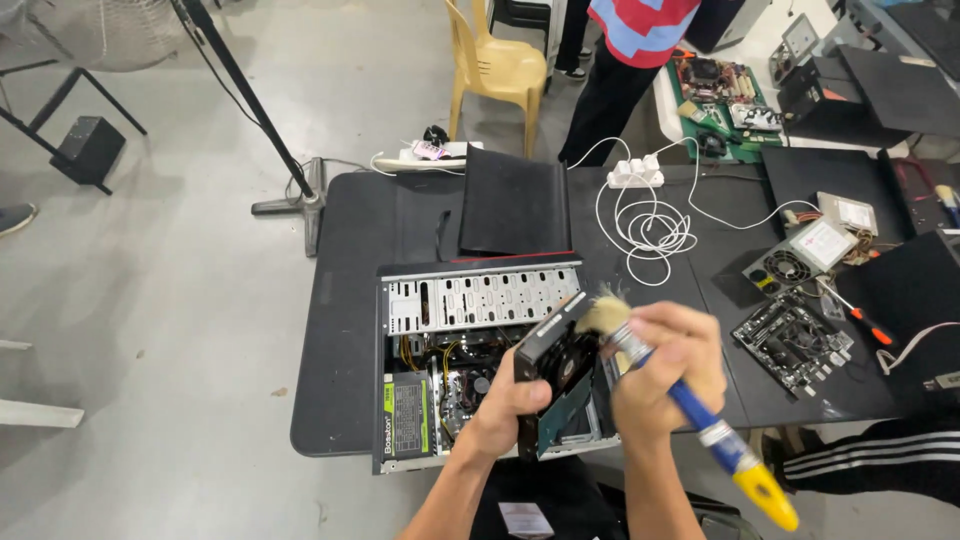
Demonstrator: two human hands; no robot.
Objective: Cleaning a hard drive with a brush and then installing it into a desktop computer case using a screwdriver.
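Observation:
My left hand (pixel 503 408) grips a black hard drive (pixel 556 362) and holds it tilted on edge above an open computer case (pixel 480 300) lying on the black table (pixel 340 330). My right hand (pixel 668 368) is shut on a paintbrush (pixel 690 410) with a blue and yellow handle. Its pale bristles (pixel 603 314) touch the drive's upper corner. Inside the case I see a power supply (pixel 405 415), wires and a drive cage.
A black side panel (pixel 515 205), a white power strip (pixel 635 175) with coiled cable, a loose power supply (pixel 800 255), a motherboard (pixel 793 343) and a screwdriver (pixel 860 320) lie on the table. A person stands by a yellow chair (pixel 495 65) at the far side. Another person's leg (pixel 880 460) is at right.

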